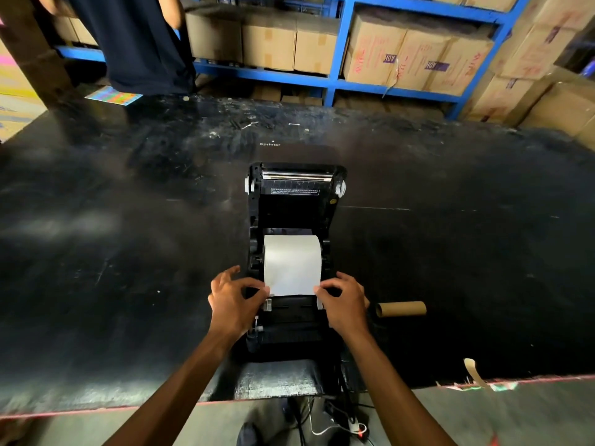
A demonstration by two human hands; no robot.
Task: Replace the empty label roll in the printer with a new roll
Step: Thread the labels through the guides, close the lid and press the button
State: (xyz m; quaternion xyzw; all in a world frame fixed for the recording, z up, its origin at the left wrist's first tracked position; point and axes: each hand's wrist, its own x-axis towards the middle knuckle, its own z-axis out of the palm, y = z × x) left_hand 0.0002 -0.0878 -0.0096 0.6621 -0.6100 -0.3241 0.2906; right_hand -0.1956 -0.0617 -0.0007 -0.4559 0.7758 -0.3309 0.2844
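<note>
Inside the open printer point(291, 220), new label roll point(292, 262), its loose end pinched between left hand point(233, 300) and right hand point(346, 304).

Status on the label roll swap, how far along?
Done: empty cardboard core lies on the table beside the printer; new white roll sits in the open bay. In hand: left hand and right hand pinch the paper's leading edge at the guides. Left: feeding it through, closing the lid.
</note>
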